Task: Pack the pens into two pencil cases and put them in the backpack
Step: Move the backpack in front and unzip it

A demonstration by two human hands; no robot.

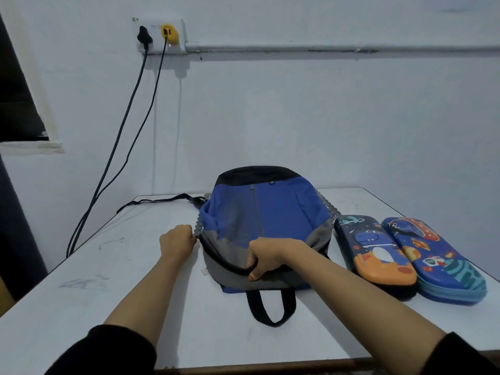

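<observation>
Head view: the backpack (265,212) lies flat on the table (108,280). Its zip edge is pinched by the left hand (177,243) with curled fingers; the right hand (266,257) grips the open rim. Beside it lie the dinosaur pencil case (374,253) and the planet pencil case (435,258), both shut. Opening the bag seems the step; next, lift a case in.

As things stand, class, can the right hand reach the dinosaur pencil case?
Probably yes: the dinosaur pencil case lies uncovered beside the backpack, though the right hand must first release its rim.
</observation>
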